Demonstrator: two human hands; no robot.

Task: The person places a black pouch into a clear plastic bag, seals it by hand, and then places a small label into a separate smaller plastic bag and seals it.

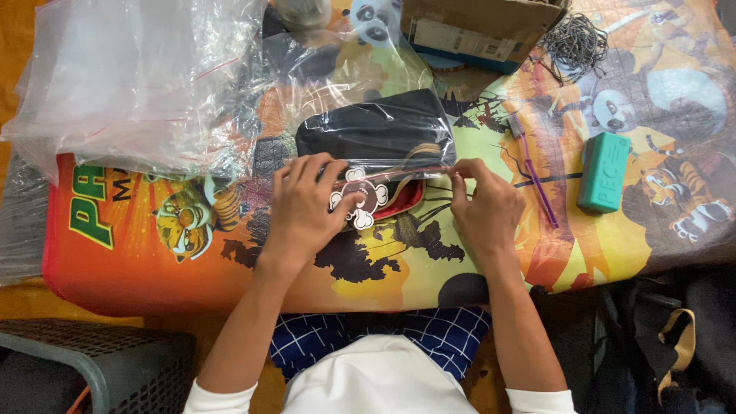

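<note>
A clear plastic zip bag (376, 134) holding a folded dark garment lies on a small table with a colourful cartoon top (192, 253). A white flower-shaped cardboard tag (362, 201) and a red part of the item stick out at the bag's near opening. My left hand (303, 207) rests on the tag and the bag's mouth, fingers pressing down. My right hand (483, 203) pinches the right end of the bag's opening strip between thumb and fingers.
A heap of clear plastic bags (130, 77) covers the table's far left. A cardboard box (475, 27) and a tangle of dark strings (575, 42) sit at the back right. A teal block (606, 172) and a purple pen (537, 180) lie to the right. A grey crate (92, 368) stands at lower left.
</note>
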